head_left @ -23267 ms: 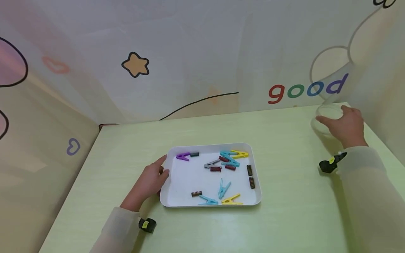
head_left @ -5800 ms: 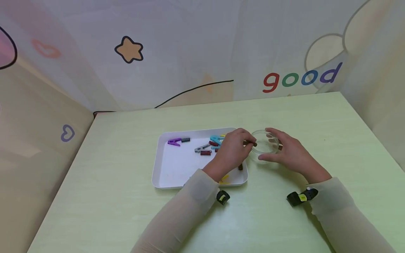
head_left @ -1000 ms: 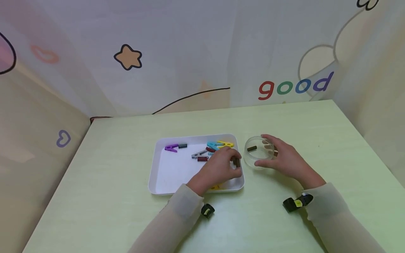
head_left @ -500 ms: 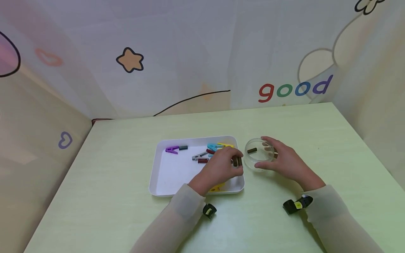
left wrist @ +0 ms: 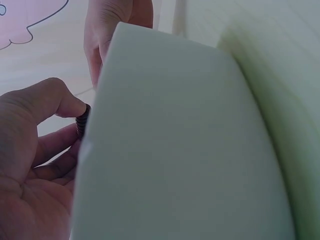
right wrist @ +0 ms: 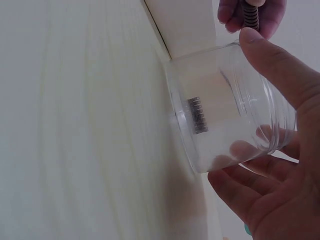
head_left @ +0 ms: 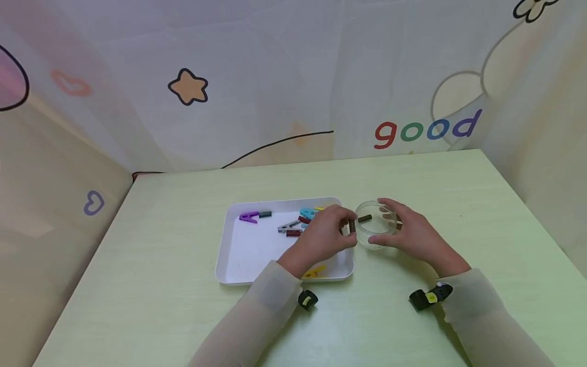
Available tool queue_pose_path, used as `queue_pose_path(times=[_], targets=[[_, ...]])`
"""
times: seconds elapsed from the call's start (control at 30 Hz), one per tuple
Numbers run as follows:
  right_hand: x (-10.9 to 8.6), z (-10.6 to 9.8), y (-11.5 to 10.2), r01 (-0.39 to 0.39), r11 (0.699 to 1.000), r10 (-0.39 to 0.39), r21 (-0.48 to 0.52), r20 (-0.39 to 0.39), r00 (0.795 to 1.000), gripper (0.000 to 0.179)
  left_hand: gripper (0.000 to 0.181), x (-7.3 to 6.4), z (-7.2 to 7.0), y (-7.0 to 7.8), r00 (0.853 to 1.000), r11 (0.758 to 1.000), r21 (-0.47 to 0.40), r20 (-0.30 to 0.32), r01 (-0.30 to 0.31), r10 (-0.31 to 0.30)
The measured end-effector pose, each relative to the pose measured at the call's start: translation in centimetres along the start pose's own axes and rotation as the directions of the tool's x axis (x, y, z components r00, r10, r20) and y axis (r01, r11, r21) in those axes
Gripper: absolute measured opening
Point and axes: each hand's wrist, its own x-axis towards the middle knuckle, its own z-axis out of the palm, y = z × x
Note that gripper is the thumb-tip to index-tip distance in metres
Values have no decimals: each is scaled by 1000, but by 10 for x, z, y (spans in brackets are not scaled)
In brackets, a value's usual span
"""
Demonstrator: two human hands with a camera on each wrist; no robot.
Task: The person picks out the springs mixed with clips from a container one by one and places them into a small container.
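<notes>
My left hand [head_left: 327,235] pinches a small dark spring [head_left: 352,226] between thumb and fingers, above the right edge of the white tray [head_left: 238,265] and close to the rim of a clear jar [head_left: 373,230]. The same spring [left wrist: 82,120] shows at my fingertips in the left wrist view, and the spring [right wrist: 251,17] again in the right wrist view. My right hand [head_left: 405,232] grips the jar [right wrist: 235,105] from the right, fingers curled round its wall. One dark spring [head_left: 365,218] lies inside the jar [right wrist: 198,115].
The tray holds a purple clip [head_left: 248,217], a grey clip [head_left: 288,226], blue and yellow clips [head_left: 310,212], a yellow clip [head_left: 314,272] at the near edge and several springs [head_left: 293,233]. The pale green table [head_left: 160,306] is walled in by printed fabric [head_left: 275,76] behind and on both sides.
My left hand has lifted a spring off the tray's right side and carried it right and up to the jar's rim. My right hand has stayed on the jar.
</notes>
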Motion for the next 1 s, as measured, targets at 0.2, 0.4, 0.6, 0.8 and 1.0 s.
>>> queue_pose_path(times=[0.2, 0.4, 0.6, 0.8, 1.0], targets=[[0, 0, -1, 2, 1000, -2, -4, -1, 1000, 106, 34, 2, -1, 3, 1000, 1000, -2, 0, 8, -8], [0, 0, -1, 5, 1000, -5, -4, -2, 1000, 103, 36, 3, -2, 6, 1000, 1000, -7, -3, 10, -10], [0, 0, 0, 4, 1000, -4, -11, 0, 1000, 104, 36, 5, -1, 7, 1000, 1000, -10, -17, -2, 2], [0, 0, 1, 11, 1000, -11, -11, -5, 1000, 104, 36, 7, 1, 8, 1000, 1000, -22, -26, 4, -5], [0, 0, 1, 20, 1000, -20, -9, -8, 1000, 104, 36, 8, 2, 9, 999, 1000, -16, -49, -6, 5]])
